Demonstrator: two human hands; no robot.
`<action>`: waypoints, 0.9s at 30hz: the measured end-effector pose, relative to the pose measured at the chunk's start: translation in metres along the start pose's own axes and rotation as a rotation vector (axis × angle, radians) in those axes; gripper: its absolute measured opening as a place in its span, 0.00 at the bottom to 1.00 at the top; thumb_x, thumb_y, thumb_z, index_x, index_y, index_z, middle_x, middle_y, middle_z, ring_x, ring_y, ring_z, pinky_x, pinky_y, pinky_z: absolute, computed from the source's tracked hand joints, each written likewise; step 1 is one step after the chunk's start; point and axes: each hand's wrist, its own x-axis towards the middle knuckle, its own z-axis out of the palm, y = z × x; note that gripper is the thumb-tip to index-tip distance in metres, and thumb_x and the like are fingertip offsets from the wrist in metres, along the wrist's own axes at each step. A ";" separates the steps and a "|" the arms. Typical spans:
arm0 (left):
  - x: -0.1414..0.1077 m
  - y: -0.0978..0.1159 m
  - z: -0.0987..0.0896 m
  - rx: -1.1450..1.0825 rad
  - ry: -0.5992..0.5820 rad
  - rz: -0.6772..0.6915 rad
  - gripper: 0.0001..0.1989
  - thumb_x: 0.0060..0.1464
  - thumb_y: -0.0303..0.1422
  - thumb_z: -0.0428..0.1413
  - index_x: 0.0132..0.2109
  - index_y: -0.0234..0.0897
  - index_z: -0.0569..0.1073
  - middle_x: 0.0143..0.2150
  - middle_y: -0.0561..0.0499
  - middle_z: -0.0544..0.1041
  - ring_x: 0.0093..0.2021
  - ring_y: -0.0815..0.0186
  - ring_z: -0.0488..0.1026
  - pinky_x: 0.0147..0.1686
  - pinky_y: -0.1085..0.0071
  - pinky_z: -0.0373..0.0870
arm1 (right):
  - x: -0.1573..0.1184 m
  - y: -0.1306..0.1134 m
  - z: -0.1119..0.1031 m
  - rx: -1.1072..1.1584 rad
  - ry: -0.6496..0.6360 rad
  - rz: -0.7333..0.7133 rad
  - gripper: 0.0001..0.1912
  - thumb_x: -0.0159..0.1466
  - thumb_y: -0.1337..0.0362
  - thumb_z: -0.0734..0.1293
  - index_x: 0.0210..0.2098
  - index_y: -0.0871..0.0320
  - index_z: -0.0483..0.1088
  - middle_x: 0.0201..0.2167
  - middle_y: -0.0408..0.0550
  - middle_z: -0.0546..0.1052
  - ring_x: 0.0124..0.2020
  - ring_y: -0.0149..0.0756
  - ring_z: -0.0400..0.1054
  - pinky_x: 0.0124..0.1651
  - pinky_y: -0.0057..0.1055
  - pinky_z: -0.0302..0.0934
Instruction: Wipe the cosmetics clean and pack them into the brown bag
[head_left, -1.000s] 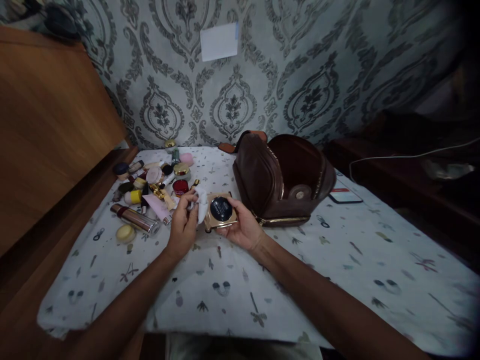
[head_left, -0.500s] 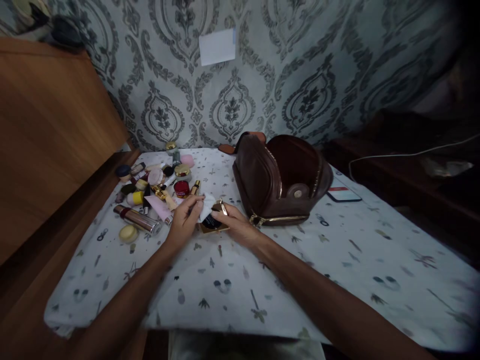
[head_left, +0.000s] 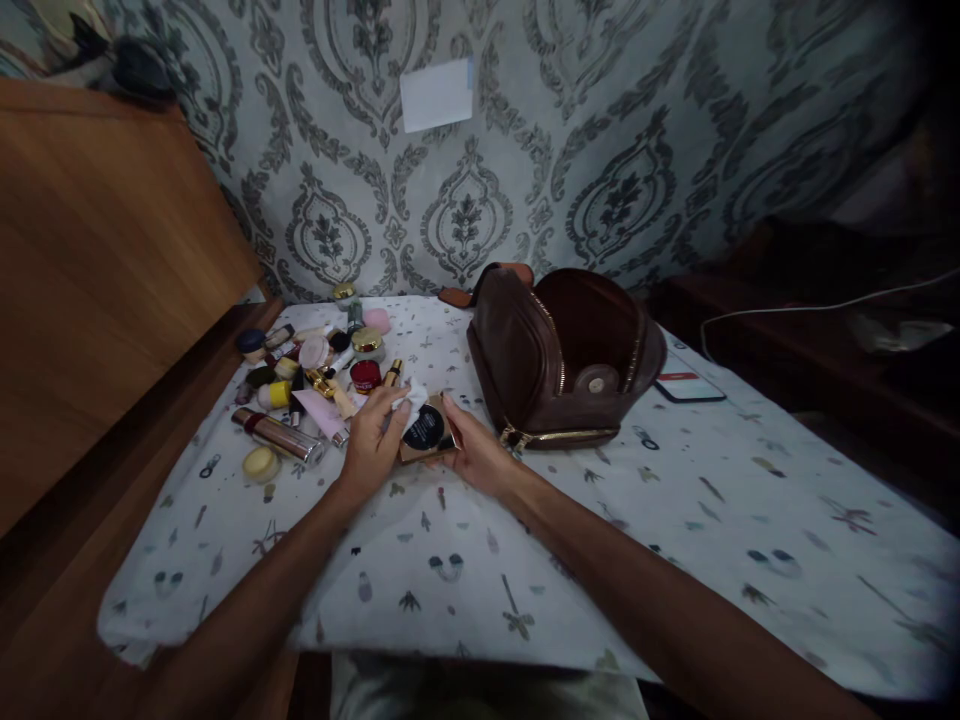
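Note:
My left hand [head_left: 373, 440] is closed on a crumpled white wipe [head_left: 415, 402], which touches the upper left of a gold compact [head_left: 444, 440] with a round black label. Fingers of my right hand [head_left: 478, 447] grip the compact by its right side. Both hands are above the patterned white cloth, between a group of cosmetics and a brown bag [head_left: 517, 350] that stands unzipped. Just beyond the left hand are a red jar [head_left: 365, 376] and a small gold-capped tube [head_left: 392, 373].
Several cosmetics lie at the left, among them a pink tube [head_left: 321, 413], a long metallic bottle [head_left: 277, 436] and a round yellow container [head_left: 260, 463]. A phone [head_left: 694, 387] rests right of the bag. A wooden cabinet [head_left: 112, 270] borders the left side.
The compact's black label is less covered and its face is turned more toward the camera. My right thumb has moved from its face to its right edge. The wipe looks more bunched.

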 end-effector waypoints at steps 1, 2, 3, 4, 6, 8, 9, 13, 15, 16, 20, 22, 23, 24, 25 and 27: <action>-0.001 -0.001 0.002 0.039 0.002 0.033 0.15 0.66 0.37 0.48 0.51 0.36 0.76 0.47 0.43 0.77 0.51 0.58 0.73 0.54 0.59 0.68 | 0.000 -0.001 0.001 0.042 0.020 0.019 0.18 0.65 0.47 0.65 0.36 0.58 0.72 0.25 0.43 0.76 0.25 0.32 0.69 0.24 0.26 0.61; -0.003 -0.002 0.003 0.080 -0.006 0.077 0.15 0.66 0.36 0.48 0.52 0.37 0.75 0.50 0.42 0.77 0.53 0.58 0.72 0.55 0.58 0.67 | 0.001 -0.001 0.001 0.080 0.040 0.036 0.17 0.68 0.50 0.63 0.36 0.58 0.72 0.25 0.43 0.76 0.25 0.32 0.70 0.24 0.26 0.62; -0.004 -0.003 0.004 0.118 -0.022 0.126 0.15 0.66 0.35 0.48 0.54 0.38 0.75 0.52 0.42 0.76 0.55 0.58 0.71 0.57 0.56 0.66 | 0.001 -0.002 0.002 0.113 0.061 0.044 0.17 0.70 0.52 0.61 0.37 0.58 0.73 0.25 0.43 0.77 0.26 0.33 0.70 0.25 0.26 0.63; -0.005 -0.004 0.005 0.152 -0.040 0.174 0.15 0.66 0.35 0.48 0.55 0.38 0.74 0.55 0.41 0.75 0.58 0.57 0.70 0.59 0.54 0.64 | 0.001 -0.002 0.002 0.138 0.078 0.045 0.17 0.71 0.54 0.59 0.37 0.58 0.73 0.25 0.44 0.77 0.26 0.33 0.70 0.25 0.26 0.64; -0.007 -0.004 0.006 0.205 -0.079 0.254 0.15 0.66 0.34 0.49 0.55 0.40 0.74 0.59 0.40 0.73 0.63 0.56 0.66 0.62 0.50 0.61 | 0.002 -0.003 0.003 0.168 0.096 0.035 0.19 0.73 0.55 0.56 0.38 0.58 0.73 0.25 0.44 0.78 0.26 0.32 0.71 0.26 0.26 0.64; -0.007 -0.004 0.006 0.235 -0.124 0.303 0.15 0.65 0.33 0.50 0.55 0.40 0.74 0.62 0.39 0.70 0.66 0.54 0.61 0.63 0.46 0.58 | 0.003 -0.004 0.003 0.204 0.106 0.015 0.19 0.73 0.55 0.55 0.40 0.57 0.74 0.27 0.44 0.79 0.27 0.32 0.71 0.26 0.25 0.64; -0.007 -0.003 0.005 0.240 -0.146 0.321 0.14 0.65 0.33 0.51 0.54 0.40 0.74 0.63 0.39 0.69 0.68 0.53 0.59 0.63 0.45 0.57 | 0.003 -0.004 0.004 0.230 0.108 0.006 0.19 0.73 0.55 0.56 0.40 0.57 0.74 0.29 0.44 0.79 0.28 0.31 0.71 0.26 0.24 0.64; -0.008 0.001 0.004 0.193 -0.183 0.370 0.11 0.63 0.31 0.53 0.50 0.39 0.75 0.68 0.39 0.63 0.71 0.52 0.53 0.65 0.44 0.55 | 0.005 -0.008 0.003 0.326 0.124 -0.001 0.18 0.72 0.54 0.57 0.43 0.57 0.74 0.33 0.45 0.81 0.26 0.30 0.69 0.24 0.22 0.61; -0.008 0.004 0.003 0.142 -0.153 0.363 0.10 0.63 0.30 0.53 0.50 0.38 0.75 0.69 0.38 0.61 0.70 0.53 0.54 0.65 0.47 0.57 | 0.006 -0.010 0.002 0.344 0.165 0.011 0.19 0.73 0.55 0.56 0.41 0.58 0.74 0.31 0.45 0.81 0.25 0.30 0.69 0.24 0.24 0.62; -0.008 0.006 0.003 0.121 -0.132 0.347 0.10 0.63 0.29 0.52 0.50 0.38 0.74 0.69 0.38 0.61 0.69 0.54 0.56 0.64 0.49 0.59 | 0.006 -0.011 0.002 0.350 0.189 0.017 0.20 0.73 0.55 0.55 0.40 0.58 0.74 0.30 0.45 0.80 0.25 0.30 0.69 0.25 0.25 0.63; -0.010 0.011 0.002 0.081 -0.093 0.243 0.10 0.65 0.30 0.49 0.50 0.37 0.72 0.67 0.36 0.63 0.67 0.54 0.61 0.62 0.51 0.61 | 0.006 -0.013 -0.002 0.374 0.204 0.056 0.21 0.73 0.54 0.55 0.38 0.58 0.74 0.28 0.45 0.80 0.26 0.32 0.71 0.29 0.28 0.67; -0.010 0.012 0.002 0.050 -0.084 0.208 0.09 0.66 0.32 0.48 0.48 0.38 0.71 0.65 0.36 0.65 0.66 0.55 0.62 0.62 0.51 0.60 | 0.006 -0.014 -0.003 0.380 0.178 0.070 0.20 0.73 0.53 0.56 0.39 0.58 0.73 0.28 0.46 0.80 0.26 0.32 0.71 0.29 0.28 0.67; -0.011 0.012 0.002 0.026 -0.071 0.193 0.08 0.66 0.32 0.48 0.48 0.38 0.70 0.65 0.37 0.66 0.66 0.55 0.62 0.62 0.51 0.60 | 0.006 -0.014 -0.003 0.382 0.168 0.070 0.20 0.73 0.53 0.56 0.39 0.58 0.73 0.28 0.46 0.79 0.25 0.32 0.71 0.28 0.28 0.67; -0.011 0.012 0.003 -0.002 -0.056 0.175 0.08 0.66 0.32 0.48 0.47 0.39 0.70 0.64 0.38 0.66 0.65 0.55 0.63 0.62 0.51 0.59 | 0.006 -0.014 -0.002 0.380 0.164 0.066 0.20 0.73 0.53 0.56 0.39 0.58 0.73 0.28 0.46 0.79 0.25 0.32 0.71 0.28 0.28 0.67; -0.011 0.011 0.003 -0.030 -0.041 0.152 0.08 0.66 0.33 0.47 0.46 0.39 0.69 0.63 0.38 0.67 0.65 0.55 0.63 0.62 0.51 0.59 | 0.006 -0.015 -0.002 0.377 0.166 0.059 0.19 0.73 0.53 0.56 0.39 0.58 0.73 0.28 0.45 0.79 0.25 0.32 0.71 0.27 0.28 0.67; -0.011 0.010 0.004 -0.070 -0.012 0.083 0.07 0.66 0.35 0.47 0.45 0.39 0.68 0.58 0.41 0.71 0.61 0.56 0.66 0.59 0.54 0.61 | 0.007 -0.015 -0.001 0.365 0.182 0.054 0.21 0.73 0.53 0.55 0.38 0.58 0.73 0.27 0.45 0.79 0.23 0.32 0.71 0.26 0.28 0.67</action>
